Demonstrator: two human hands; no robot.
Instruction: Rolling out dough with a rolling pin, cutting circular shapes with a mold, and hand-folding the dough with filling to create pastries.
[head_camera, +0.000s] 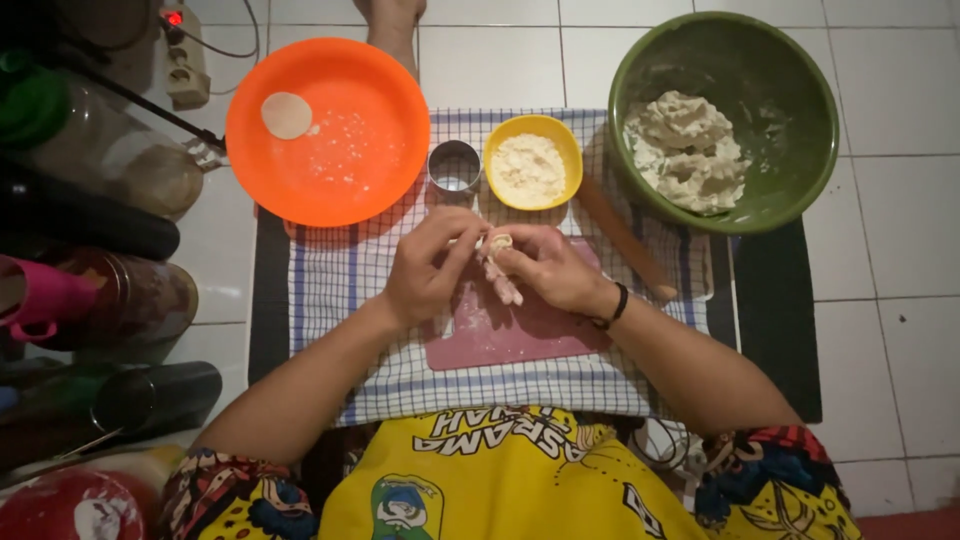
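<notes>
Left hand (428, 268) and right hand (545, 268) are seen over the pink cutting mat (500, 335). A small dough piece (497, 243) is pinched between both sets of fingertips above the mat's upper edge, equally near each hand; its long axis cannot be told.

You've got a yellow apron (500, 480) on w/ black lettering and a green-and-blue picture on the front. Short sleeves (770, 490) both sides, busy print: red, blue, yellow, black. Thin black band (617, 306) round your right wrist. Forearms bare, no rings or watch visible.
</notes>
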